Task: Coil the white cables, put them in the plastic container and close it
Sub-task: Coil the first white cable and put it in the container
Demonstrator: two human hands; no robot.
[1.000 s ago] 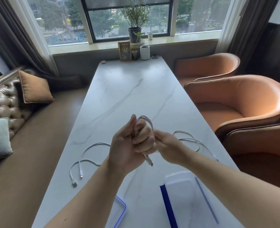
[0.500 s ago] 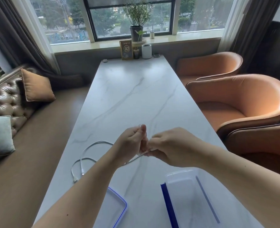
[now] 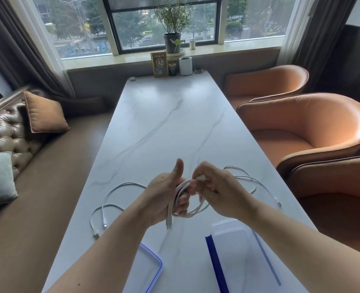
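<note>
A white cable coil [image 3: 192, 210] hangs in loops around the fingers of my left hand [image 3: 164, 195], whose thumb points up; one plug dangles below the palm. My right hand [image 3: 215, 187] pinches the cable's other white plug just above the coil. A second white cable [image 3: 111, 199] lies loose on the marble table [image 3: 174, 123] to the left. A third white cable [image 3: 257, 182] sprawls on the right, partly behind my right hand. The clear plastic container [image 3: 236, 250] with a blue clip stands open at the front right. Its blue-rimmed lid [image 3: 153, 269] lies at the front left.
Orange armchairs [image 3: 314, 132] line the table's right side. A leather sofa with cushions [image 3: 41, 115] runs along the left. At the table's far end stand a small sign [image 3: 160, 64], a white cup [image 3: 185, 65] and a potted plant [image 3: 172, 39] on the sill.
The cable now sits in wider loops around my left fingers. My left thumb has lifted, and my right hand has risen, pinching the plug end above the coil.
</note>
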